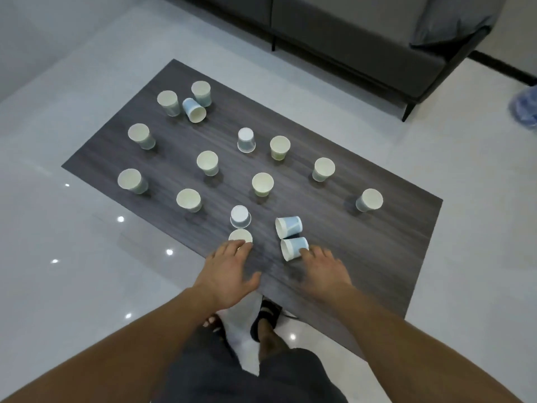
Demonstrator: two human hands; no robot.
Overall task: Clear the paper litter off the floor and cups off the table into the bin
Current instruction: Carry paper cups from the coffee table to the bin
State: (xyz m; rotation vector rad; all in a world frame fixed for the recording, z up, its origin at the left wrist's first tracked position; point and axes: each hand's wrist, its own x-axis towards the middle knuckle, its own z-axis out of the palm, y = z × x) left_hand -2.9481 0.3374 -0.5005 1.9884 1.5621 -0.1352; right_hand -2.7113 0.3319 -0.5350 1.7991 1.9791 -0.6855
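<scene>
Several paper cups are spread over a dark wood-grain table (pixel 363 257). Most stand upright; some are upside down or lie on their sides. My left hand (pixel 229 271) reaches out with spread fingers, its fingertips at the rim of an upright cup (pixel 240 235) near the front edge. An upside-down cup (pixel 240 216) stands just behind that one. My right hand (pixel 324 270) is also spread, its fingertips touching a tipped cup (pixel 293 248) lying on its side. Another tipped cup (pixel 288 226) lies right behind it. Neither hand holds anything.
A dark grey sofa (pixel 348 33) stands beyond the table. A blue water bottle (pixel 526 107) sits on the floor at the right edge. Glossy white tiles (pixel 72 257) surround the table. My feet (pixel 261 318) are at the table's near edge.
</scene>
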